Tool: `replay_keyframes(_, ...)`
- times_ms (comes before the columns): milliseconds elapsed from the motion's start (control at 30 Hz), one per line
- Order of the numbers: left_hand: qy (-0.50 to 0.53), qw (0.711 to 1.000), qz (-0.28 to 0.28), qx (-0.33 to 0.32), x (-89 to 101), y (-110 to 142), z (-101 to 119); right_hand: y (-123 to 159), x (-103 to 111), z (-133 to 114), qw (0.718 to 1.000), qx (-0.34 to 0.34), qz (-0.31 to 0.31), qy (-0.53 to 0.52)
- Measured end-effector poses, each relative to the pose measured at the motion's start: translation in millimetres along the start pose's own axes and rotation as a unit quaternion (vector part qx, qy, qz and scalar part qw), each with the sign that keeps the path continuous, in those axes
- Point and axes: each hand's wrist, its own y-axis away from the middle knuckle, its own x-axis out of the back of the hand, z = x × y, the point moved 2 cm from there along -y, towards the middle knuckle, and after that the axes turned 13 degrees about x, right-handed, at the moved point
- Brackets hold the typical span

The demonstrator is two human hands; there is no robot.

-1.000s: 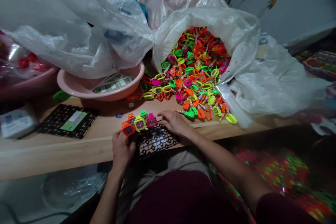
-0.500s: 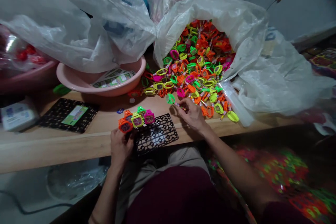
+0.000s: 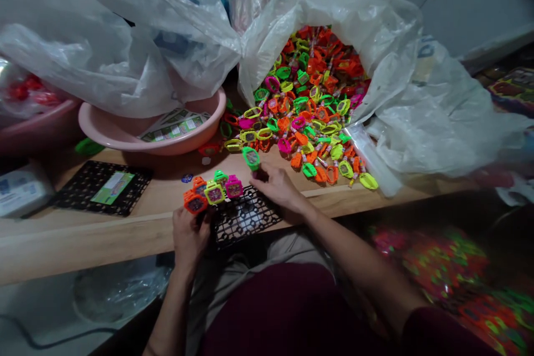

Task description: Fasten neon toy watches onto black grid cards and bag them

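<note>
My right hand (image 3: 278, 189) pinches a green toy watch (image 3: 251, 157) just above the far edge of a black lattice card (image 3: 246, 217) that lies at the wooden table's front edge. My left hand (image 3: 189, 233) grips the card's left side. A row of toy watches (image 3: 212, 192), orange, yellow-green and pink, stands on the card's far left corner. A heap of bright toy watches (image 3: 308, 111) spills out of an open clear plastic bag (image 3: 375, 28) behind my right hand.
A pink basin (image 3: 125, 133) with printed paper slips sits at the left under big plastic bags (image 3: 104, 33). A second black lattice card (image 3: 104, 187) with a green slip lies on the table (image 3: 83, 239) at the left. More coloured toys lie low at the right.
My right hand went from the card out to the heap, took a green toy watch, and came back to the card's far edge. My left hand kept its hold.
</note>
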Motion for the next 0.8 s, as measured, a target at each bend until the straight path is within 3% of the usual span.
replay_keyframes(133,0.002,1.000,-0.004,-0.002,0.4,0,0,-6,-27,8,0.998,-0.009,-0.035,-0.050)
replay_keyframes(300,0.006,1.000,-0.003,-0.002,-1.7,0,-1,-6,-38,13,0.991,0.050,-0.067,0.106)
replay_keyframes(567,-0.015,1.000,0.006,-0.017,-1.7,-3,-4,-5,-60,12,0.938,0.139,-0.162,0.274)
replay_keyframes(667,-0.041,0.999,0.010,-0.018,-1.2,-4,-4,-11,-51,10,0.936,0.139,-0.173,0.273)
replay_keyframes(800,-0.049,0.999,0.008,-0.015,-0.4,-5,-1,-18,-16,5,0.953,0.161,-0.197,0.166)
